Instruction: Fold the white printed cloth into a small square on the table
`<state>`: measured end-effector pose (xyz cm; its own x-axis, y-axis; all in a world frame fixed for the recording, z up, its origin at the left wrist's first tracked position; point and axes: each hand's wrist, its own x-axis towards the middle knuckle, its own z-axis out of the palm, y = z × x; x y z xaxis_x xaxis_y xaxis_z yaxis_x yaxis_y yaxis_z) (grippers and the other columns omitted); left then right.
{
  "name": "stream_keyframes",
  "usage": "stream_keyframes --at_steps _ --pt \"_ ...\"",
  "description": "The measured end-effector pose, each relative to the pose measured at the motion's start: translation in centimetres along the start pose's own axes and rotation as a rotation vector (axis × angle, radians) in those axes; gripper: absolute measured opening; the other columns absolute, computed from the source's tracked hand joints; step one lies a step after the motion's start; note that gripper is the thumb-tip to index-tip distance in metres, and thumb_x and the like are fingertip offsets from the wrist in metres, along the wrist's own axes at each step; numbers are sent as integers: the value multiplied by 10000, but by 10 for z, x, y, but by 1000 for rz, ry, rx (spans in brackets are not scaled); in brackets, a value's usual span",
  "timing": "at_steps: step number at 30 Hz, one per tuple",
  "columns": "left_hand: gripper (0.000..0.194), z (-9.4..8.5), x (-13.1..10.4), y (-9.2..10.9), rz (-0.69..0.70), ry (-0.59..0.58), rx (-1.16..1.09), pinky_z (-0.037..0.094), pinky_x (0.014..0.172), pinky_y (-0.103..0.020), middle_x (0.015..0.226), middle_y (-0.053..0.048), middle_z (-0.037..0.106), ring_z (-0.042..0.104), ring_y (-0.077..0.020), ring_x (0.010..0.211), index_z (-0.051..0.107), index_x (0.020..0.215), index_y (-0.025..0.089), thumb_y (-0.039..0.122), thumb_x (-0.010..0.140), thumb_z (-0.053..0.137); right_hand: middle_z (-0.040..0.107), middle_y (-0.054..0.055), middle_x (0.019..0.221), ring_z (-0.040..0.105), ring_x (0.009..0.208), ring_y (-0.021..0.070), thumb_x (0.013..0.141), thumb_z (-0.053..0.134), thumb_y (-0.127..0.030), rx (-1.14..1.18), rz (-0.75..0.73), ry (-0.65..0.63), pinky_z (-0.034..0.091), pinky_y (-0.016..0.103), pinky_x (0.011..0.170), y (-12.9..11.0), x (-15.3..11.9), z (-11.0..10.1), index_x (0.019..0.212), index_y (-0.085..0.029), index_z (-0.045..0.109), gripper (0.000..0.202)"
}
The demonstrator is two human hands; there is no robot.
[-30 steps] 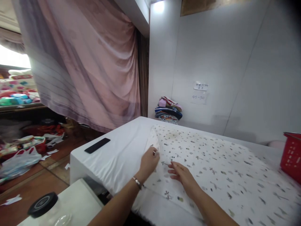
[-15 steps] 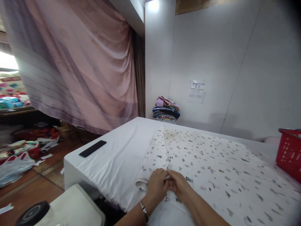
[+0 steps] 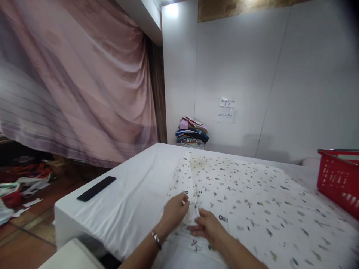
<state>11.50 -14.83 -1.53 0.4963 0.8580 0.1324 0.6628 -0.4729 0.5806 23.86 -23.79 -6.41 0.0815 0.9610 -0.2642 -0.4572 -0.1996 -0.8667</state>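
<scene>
A white fabric (image 3: 246,201) printed with small plants and figures covers much of the table, and a strip along its left edge is folded over. My right hand (image 3: 210,227) pinches the near end of that fold, thumb on top and fingers under the cloth. Just to its left, my left hand (image 3: 174,210) lies over the folded strip with fingers loosely bent and a gap between thumb and forefinger; nothing shows in its grasp. A bracelet (image 3: 156,240) circles my left wrist.
A black flat slab (image 3: 97,188) lies on the white-covered table (image 3: 134,186) at left. At the far right stands a red plastic basket (image 3: 336,179). Folded cloths (image 3: 192,132) are stacked by the wall behind. A pink curtain (image 3: 112,93) hangs at left.
My hands, together at the fold before, have come apart: the left has moved left off the pinch, while the right keeps hold of the fabric. The view has turned slightly right.
</scene>
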Motion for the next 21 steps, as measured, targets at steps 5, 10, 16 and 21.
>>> stream_keyframes --at_steps 5,10,16,21 --pt "203 -7 65 7 5 -80 180 417 727 -282 896 -59 692 613 -197 865 647 835 194 332 789 505 671 -27 730 686 665 183 633 618 -235 -41 -36 -9 483 260 572 -1 -2 4 857 -207 607 225" --pt "311 18 126 7 -112 -130 257 442 742 -323 1005 -135 659 614 -260 933 628 887 148 416 776 515 686 -5 723 671 622 181 622 623 -263 -128 -51 -9 493 261 540 -4 -1 9 933 -202 627 317" --pt "423 39 176 5 -213 -118 295 456 788 -369 1145 -210 592 585 -308 1038 565 1078 102 385 766 527 686 22 737 631 575 176 655 622 -290 -179 -93 -40 493 278 507 6 5 7 937 -206 658 297" --pt "412 44 209 2 -272 -106 313 459 800 -377 1152 -241 582 590 -310 1040 552 1112 73 274 754 531 688 23 770 592 526 151 705 589 -263 -172 -97 -98 483 279 505 10 4 5 1030 -218 652 333"
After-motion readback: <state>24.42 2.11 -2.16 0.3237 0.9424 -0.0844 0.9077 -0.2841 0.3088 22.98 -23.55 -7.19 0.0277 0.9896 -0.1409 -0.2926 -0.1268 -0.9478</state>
